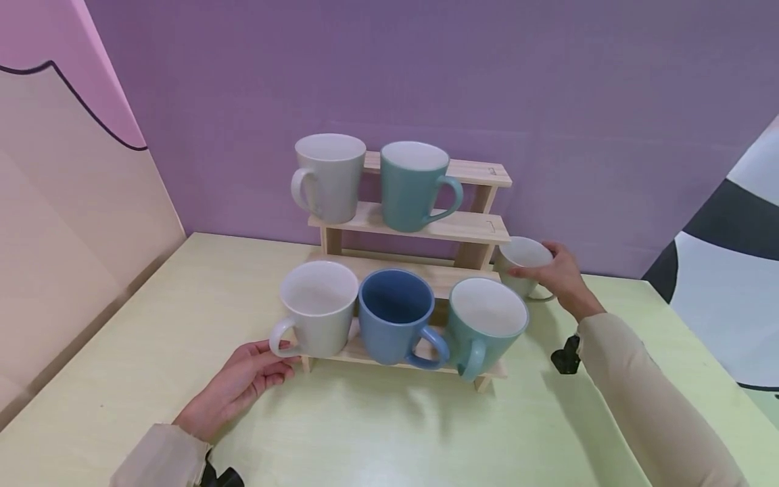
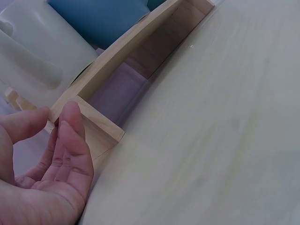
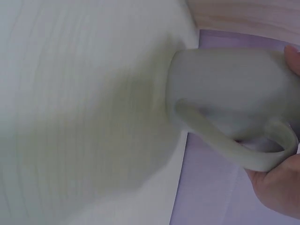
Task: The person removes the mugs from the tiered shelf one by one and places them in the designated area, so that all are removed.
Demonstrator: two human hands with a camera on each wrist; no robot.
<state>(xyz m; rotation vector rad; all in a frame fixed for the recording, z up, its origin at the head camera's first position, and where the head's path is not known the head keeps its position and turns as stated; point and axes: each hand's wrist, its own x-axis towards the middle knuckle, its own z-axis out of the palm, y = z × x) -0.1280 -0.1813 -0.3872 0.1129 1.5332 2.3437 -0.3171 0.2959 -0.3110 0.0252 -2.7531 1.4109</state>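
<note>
A stepped wooden display rack (image 1: 420, 272) stands on the table. My left hand (image 1: 252, 372) is at the front left corner of its lowest step, thumb and fingertips pinching the board end (image 2: 70, 101) in the left wrist view. Just above that hand sits a white mug (image 1: 319, 308), handle to the left. To the right of the rack, my right hand (image 1: 562, 277) grips a pale grey mug (image 1: 517, 284) by its upper part near the rim. In the right wrist view this mug (image 3: 229, 89) shows its handle, and its base is right at the table surface.
On the lowest step are also a blue mug (image 1: 389, 325) and a teal mug (image 1: 483, 331). Higher up stand a white mug (image 1: 331, 182) and another teal mug (image 1: 410, 189). A purple backdrop (image 1: 578, 135) rises behind the table (image 1: 377, 433).
</note>
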